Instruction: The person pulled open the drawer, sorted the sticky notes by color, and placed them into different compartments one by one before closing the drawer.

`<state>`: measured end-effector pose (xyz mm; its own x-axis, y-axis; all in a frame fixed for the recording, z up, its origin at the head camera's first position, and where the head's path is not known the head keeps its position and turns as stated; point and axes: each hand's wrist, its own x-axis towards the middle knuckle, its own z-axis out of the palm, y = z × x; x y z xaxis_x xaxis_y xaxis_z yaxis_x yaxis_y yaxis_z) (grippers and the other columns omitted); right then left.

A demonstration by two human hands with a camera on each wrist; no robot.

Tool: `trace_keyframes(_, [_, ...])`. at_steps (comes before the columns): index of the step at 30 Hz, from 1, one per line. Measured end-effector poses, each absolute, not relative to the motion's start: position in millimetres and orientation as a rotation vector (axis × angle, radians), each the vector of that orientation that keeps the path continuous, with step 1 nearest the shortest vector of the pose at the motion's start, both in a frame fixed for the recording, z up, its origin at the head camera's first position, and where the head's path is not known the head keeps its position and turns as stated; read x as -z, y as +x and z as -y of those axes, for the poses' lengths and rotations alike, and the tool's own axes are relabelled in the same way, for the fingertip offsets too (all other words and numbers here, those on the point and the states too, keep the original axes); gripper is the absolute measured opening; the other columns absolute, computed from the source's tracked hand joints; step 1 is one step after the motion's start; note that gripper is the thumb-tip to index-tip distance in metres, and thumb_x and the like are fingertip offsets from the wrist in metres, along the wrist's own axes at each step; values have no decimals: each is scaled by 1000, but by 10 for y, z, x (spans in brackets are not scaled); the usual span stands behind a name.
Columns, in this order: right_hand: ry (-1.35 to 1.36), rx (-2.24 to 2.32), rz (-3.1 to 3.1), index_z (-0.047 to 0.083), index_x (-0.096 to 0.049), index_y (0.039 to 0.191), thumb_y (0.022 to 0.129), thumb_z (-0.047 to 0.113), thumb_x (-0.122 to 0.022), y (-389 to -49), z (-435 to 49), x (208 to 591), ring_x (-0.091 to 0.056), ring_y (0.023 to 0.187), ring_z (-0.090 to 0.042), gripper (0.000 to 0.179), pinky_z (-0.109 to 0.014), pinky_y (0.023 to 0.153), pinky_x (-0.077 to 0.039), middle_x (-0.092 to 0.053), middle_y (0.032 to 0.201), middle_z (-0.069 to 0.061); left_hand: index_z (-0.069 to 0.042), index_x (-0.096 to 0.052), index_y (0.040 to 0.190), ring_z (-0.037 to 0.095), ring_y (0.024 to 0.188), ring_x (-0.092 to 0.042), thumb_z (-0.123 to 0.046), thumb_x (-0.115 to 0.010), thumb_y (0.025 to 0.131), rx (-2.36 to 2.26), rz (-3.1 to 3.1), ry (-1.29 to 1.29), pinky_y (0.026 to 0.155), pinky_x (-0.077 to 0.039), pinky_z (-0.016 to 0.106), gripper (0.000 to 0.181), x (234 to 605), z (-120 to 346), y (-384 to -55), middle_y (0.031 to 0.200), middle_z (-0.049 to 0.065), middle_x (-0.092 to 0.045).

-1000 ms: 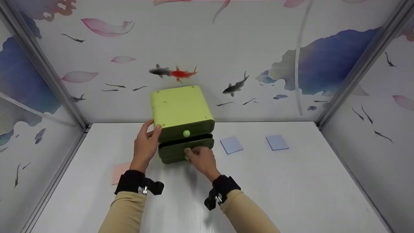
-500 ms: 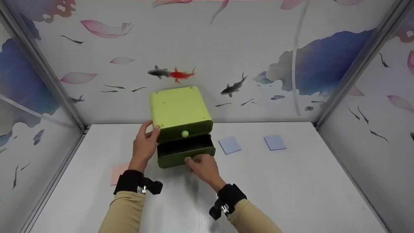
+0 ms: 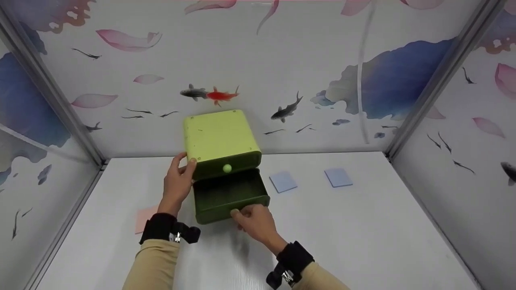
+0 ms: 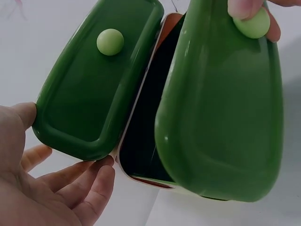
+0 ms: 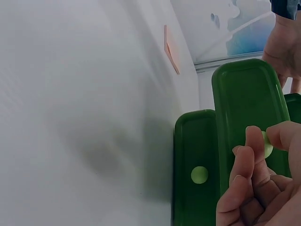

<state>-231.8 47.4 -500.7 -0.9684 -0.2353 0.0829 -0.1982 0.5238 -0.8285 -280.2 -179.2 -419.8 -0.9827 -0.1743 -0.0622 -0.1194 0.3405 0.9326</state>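
A small green drawer cabinet (image 3: 221,135) with a yellow-green top stands against the back wall. Its middle drawer (image 3: 213,212) is pulled well out, and nothing shows inside. My right hand (image 3: 257,223) pinches that drawer's round knob (image 4: 257,24) between thumb and fingers. At the cabinet's left side, my left hand (image 3: 177,183) rests with its thumb by the upper front corner and its extended fingers against the side. The top drawer (image 4: 75,99) is closed. Below the pulled drawer, the bottom drawer (image 5: 188,141) appears in the right wrist view; the head view hides it.
Two blue square pads, a nearer one (image 3: 283,182) and a farther one (image 3: 338,177), lie right of the cabinet on the white table (image 3: 342,237). A pink pad (image 3: 144,219) lies left, partly behind the left wrist. Printed walls enclose the table.
My right hand has drawn the middle drawer out toward me by its knob, from slightly ajar to wide open. The left hand has stayed on the cabinet's side.
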Motion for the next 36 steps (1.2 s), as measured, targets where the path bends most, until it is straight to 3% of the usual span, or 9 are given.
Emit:
trace_keyframes(8, [-375,1459,-2707,15,-66,59,94,41,-62,-2227,-502,5036,-54,50,-7,43,-22,45,-34,-66,58,4,-26,-22,154,29,129,-52,-55,-39,100,1764,2539,243,95,-48,40,64,4210,1816,-2788,152,15,-40])
trace_keyframes(15, [-333,1413,-2694,11,-71,66,93,42,-63,-2201,-524,5068,-56,51,-9,41,-24,47,-38,-67,59,2,-26,-23,154,29,125,-55,-55,-39,100,1761,2542,247,94,-48,39,63,4232,1811,-2802,152,15,-41])
trace_keyframes(29, [-330,1447,-2671,17,-70,67,92,41,-63,-2167,-562,5101,-57,50,-7,36,-24,47,-41,-66,59,4,-28,-22,155,30,126,-54,-59,-39,99,1762,2537,244,96,-48,40,66,4240,1808,-2801,153,16,-39])
trace_keyframes(36, [-476,1415,-2593,19,-74,82,96,48,-58,-2160,-676,5117,-59,58,-6,36,-25,57,-47,-69,69,1,-27,-22,155,30,131,-51,-55,-40,100,1782,2511,251,99,-48,43,65,4251,1802,-2788,153,16,-38])
